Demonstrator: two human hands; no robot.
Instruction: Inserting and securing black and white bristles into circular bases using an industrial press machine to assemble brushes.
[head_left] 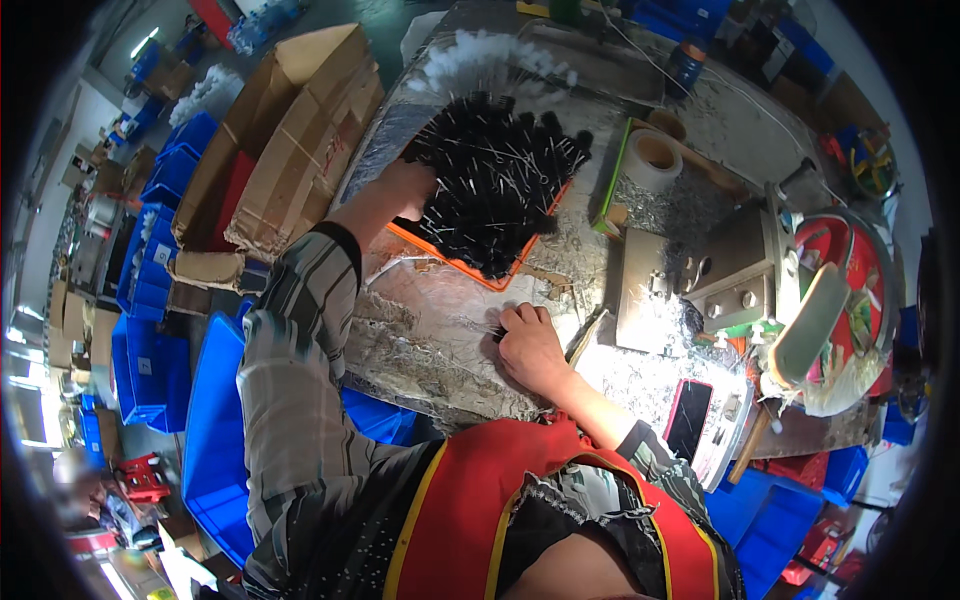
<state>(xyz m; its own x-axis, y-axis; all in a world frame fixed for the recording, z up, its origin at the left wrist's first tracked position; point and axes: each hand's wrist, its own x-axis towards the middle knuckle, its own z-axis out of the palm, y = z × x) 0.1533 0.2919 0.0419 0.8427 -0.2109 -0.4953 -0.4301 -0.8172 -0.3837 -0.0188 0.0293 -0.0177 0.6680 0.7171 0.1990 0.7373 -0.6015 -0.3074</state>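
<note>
Black-bristled wire brushes (490, 180) lie heaped in an orange tray (470, 272) on the worktable, their thin metal stems pointing many ways. My left hand (408, 188) is at the left side of this heap, touching the brushes; its fingertips are hidden among the bristles. Closer to me, my right hand (533, 350) rests low over the table with its fingers curled closed. A bit of something small and dark shows at its fingertips, too little to name. Behind the black heap stand white-tufted brushes (490, 65).
Right of the tray are a tape roll (655, 160), a metal block fixture (735, 265) and a brightly lit patch with a phone (688, 418). A wooden handle (750, 440) lies near the table edge. Cardboard boxes (290, 140) and blue bins (215, 430) stand at left.
</note>
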